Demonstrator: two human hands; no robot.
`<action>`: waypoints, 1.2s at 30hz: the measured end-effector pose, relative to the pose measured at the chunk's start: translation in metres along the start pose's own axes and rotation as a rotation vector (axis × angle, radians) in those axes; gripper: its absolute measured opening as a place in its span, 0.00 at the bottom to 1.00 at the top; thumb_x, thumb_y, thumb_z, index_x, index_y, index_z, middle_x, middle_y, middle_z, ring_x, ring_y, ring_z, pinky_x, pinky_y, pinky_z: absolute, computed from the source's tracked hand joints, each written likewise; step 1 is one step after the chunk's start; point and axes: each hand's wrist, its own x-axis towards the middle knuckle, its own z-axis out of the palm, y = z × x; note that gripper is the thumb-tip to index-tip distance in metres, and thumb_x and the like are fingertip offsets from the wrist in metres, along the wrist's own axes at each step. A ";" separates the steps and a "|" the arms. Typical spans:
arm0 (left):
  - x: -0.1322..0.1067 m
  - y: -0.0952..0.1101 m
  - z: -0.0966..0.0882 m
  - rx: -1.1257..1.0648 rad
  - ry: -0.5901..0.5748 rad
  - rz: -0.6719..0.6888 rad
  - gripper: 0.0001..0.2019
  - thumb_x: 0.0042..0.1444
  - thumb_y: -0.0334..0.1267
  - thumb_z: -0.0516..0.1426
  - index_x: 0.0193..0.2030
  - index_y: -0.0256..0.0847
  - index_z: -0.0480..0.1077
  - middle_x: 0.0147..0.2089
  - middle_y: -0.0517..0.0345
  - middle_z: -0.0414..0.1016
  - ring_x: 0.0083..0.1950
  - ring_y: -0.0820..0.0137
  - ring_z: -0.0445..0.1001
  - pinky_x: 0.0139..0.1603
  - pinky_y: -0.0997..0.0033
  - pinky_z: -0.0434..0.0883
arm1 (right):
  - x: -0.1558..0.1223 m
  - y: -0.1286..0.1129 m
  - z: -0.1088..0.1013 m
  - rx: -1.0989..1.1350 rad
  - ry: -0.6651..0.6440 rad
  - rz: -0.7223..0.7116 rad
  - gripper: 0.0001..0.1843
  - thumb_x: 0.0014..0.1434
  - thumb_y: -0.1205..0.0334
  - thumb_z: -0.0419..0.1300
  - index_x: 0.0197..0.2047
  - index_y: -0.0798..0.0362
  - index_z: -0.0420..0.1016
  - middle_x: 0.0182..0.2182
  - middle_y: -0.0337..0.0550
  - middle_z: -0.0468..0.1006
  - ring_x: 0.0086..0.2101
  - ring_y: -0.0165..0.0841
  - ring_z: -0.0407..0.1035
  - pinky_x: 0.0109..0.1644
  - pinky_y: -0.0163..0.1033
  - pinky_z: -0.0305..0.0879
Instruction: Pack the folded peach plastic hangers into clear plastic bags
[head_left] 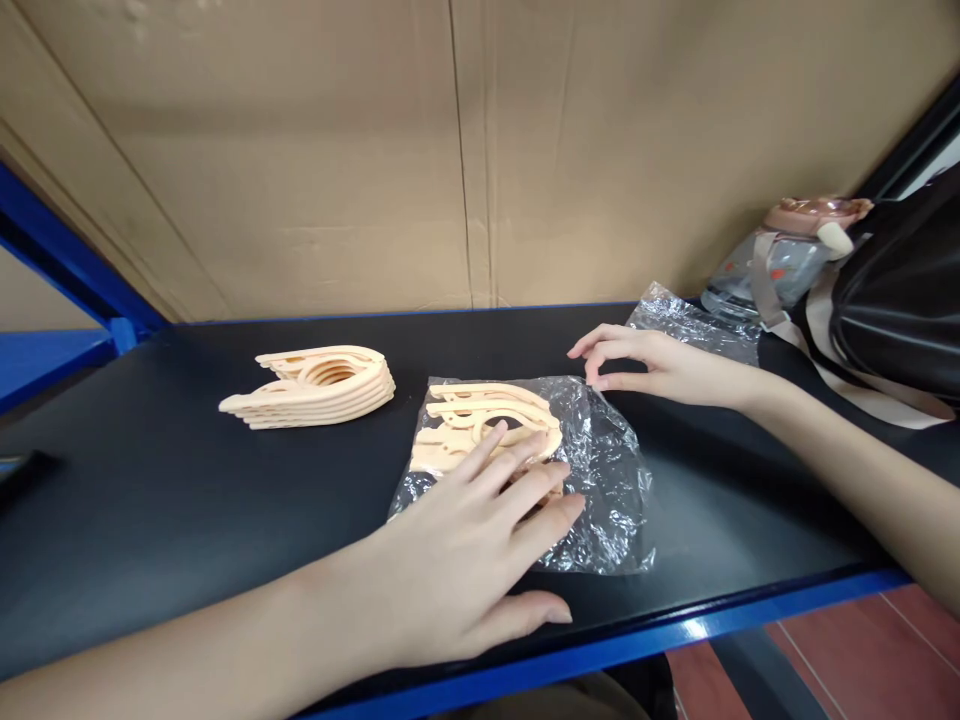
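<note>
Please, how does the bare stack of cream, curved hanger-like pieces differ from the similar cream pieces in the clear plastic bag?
The bare stack of cream, curved pieces lies uncovered, while the bagged cream pieces lie inside a clear, crinkled plastic bag. No hand touches the stack; the bare left hand partly hides the bagged pieces. Both share cream colour and curved outlines.

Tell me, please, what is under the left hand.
Cream pieces and a clear plastic bag; the left hand covers part of both, so the full count cannot be seen.

Black shelf (187, 510); hanger stack (315, 405); filled bag (607, 470); bottle (795, 255), apparently.
</note>
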 end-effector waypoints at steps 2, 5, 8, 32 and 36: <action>-0.002 0.002 0.001 0.007 0.031 0.002 0.25 0.66 0.50 0.49 0.62 0.34 0.65 0.63 0.43 0.68 0.68 0.50 0.58 0.66 0.49 0.57 | 0.000 -0.003 0.001 0.104 0.020 0.034 0.08 0.64 0.54 0.57 0.39 0.48 0.72 0.54 0.42 0.71 0.53 0.37 0.66 0.59 0.48 0.60; -0.003 0.003 0.001 -0.005 0.068 -0.014 0.23 0.66 0.49 0.50 0.61 0.35 0.66 0.61 0.45 0.70 0.64 0.55 0.64 0.61 0.57 0.64 | 0.004 -0.009 0.009 0.328 0.130 0.085 0.07 0.65 0.55 0.56 0.39 0.49 0.69 0.51 0.42 0.75 0.52 0.36 0.68 0.57 0.47 0.62; -0.002 0.003 0.001 -0.028 0.072 -0.008 0.23 0.66 0.49 0.51 0.60 0.36 0.66 0.58 0.47 0.72 0.59 0.57 0.67 0.58 0.59 0.65 | 0.013 -0.020 0.024 0.505 0.296 0.089 0.08 0.65 0.56 0.56 0.37 0.50 0.67 0.42 0.41 0.78 0.45 0.34 0.71 0.53 0.44 0.64; 0.004 0.012 0.007 0.289 0.526 0.195 0.19 0.61 0.35 0.60 0.58 0.47 0.69 0.51 0.63 0.80 0.56 0.69 0.75 0.63 0.63 0.68 | 0.026 -0.033 0.065 0.105 0.352 0.157 0.03 0.65 0.62 0.52 0.42 0.49 0.60 0.26 0.32 0.70 0.25 0.28 0.64 0.32 0.35 0.60; 0.004 0.014 0.006 0.294 0.498 0.231 0.10 0.62 0.31 0.58 0.49 0.37 0.75 0.43 0.59 0.82 0.50 0.68 0.77 0.63 0.61 0.68 | 0.026 -0.033 0.066 0.105 0.349 0.169 0.04 0.64 0.61 0.52 0.43 0.48 0.59 0.26 0.32 0.70 0.26 0.29 0.64 0.33 0.36 0.60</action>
